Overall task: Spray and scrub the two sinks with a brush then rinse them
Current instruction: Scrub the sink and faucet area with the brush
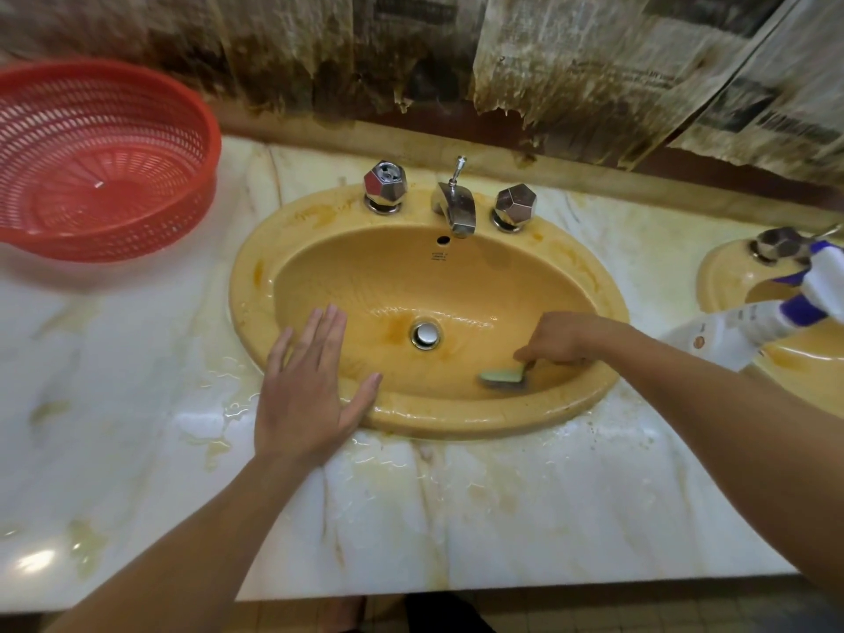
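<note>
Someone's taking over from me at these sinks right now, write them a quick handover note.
Left hand: open, flat at the near sink's front rim.
Right hand: grips the brush, head on the basin's front right wall.
Spray bottle: lying between the sinks, nozzle over the second sink.
Done: near sink wet, scrubbing under way.
Left: finish scrubbing, rinse, then likely the second sink.

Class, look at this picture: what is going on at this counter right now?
A person is scrubbing the yellow sink. The right hand grips a green brush against the basin's near wall, right of the drain. The left hand rests flat on the sink's rim. A spray bottle lies by the second sink.
</note>
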The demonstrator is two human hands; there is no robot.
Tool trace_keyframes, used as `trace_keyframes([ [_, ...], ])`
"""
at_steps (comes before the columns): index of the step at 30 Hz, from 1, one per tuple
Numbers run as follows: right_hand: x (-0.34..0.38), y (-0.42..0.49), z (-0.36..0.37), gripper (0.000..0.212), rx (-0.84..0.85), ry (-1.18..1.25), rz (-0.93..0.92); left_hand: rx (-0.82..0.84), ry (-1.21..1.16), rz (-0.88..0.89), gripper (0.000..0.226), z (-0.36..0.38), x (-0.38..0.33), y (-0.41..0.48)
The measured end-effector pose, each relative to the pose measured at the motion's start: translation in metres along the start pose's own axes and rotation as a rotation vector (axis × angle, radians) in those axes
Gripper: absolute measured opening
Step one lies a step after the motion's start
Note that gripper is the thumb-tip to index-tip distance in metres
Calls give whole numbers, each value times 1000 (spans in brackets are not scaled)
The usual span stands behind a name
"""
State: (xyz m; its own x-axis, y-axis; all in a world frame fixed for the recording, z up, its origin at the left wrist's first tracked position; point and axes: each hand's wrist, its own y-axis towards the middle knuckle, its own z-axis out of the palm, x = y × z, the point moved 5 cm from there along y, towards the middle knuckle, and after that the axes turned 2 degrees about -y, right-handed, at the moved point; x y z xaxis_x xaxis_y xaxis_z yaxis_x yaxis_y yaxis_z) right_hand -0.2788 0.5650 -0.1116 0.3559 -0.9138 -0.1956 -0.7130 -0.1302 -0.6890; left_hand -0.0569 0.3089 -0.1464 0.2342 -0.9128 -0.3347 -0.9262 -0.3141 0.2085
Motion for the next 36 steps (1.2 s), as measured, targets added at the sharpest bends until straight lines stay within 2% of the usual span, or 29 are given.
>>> trace_keyframes([
  [3,5,0,-9,25,-127,-71,68,2,6,1,81,0,-1,0],
  [6,19,8,4,48,94,71,-2,-1,-7,-1,81,0,0,0],
  [7,22,12,5,46,78,84,-7,-1,-2,-4,81,0,0,1],
  [9,21,19,-2,38,-103,34,21,-5,5,-2,81,0,0,1],
  [10,21,23,-2,38,-130,46,26,-10,2,2,81,0,0,0],
  [11,24,27,1,40,-80,88,-14,-14,-1,5,81,0,0,1],
  [13,30,32,14,48,126,196,-59,-12,6,7,80,1,0,1],
  [14,30,31,15,49,140,198,-42,-10,10,7,80,1,1,1],
  [15,29,33,12,48,85,158,-24,-11,10,8,80,1,1,1],
  [17,24,35,2,44,-140,30,-2,-15,0,10,80,1,0,1],
  [18,22,36,2,44,-123,47,-15,-19,-5,11,80,0,0,1],
  [20,20,33,13,46,103,155,-74,-19,-15,13,80,0,0,1],
  [21,17,27,15,45,151,141,-64,-16,-18,16,80,-1,0,1],
  [22,13,23,12,43,102,59,-45,-13,-21,18,80,-1,0,1],
  [24,8,11,-5,37,-138,-193,-34,-18,-27,21,80,-1,-1,1],
  [25,5,7,-10,35,-186,-258,-34,-22,-30,22,80,-1,0,1],
  [28,-3,-3,-9,30,-105,-302,-17,-29,-41,33,80,-2,-1,1],
  [30,-8,-12,-15,22,-167,-331,40,-31,-54,48,80,-4,-3,0],
  [34,-11,-22,-17,28,-15,-27,-42,-55,-97,0,79,-12,-1,-8],
  [36,-14,-25,-24,27,-99,-216,-10,-93,-129,-149,78,-16,3,-20],
])
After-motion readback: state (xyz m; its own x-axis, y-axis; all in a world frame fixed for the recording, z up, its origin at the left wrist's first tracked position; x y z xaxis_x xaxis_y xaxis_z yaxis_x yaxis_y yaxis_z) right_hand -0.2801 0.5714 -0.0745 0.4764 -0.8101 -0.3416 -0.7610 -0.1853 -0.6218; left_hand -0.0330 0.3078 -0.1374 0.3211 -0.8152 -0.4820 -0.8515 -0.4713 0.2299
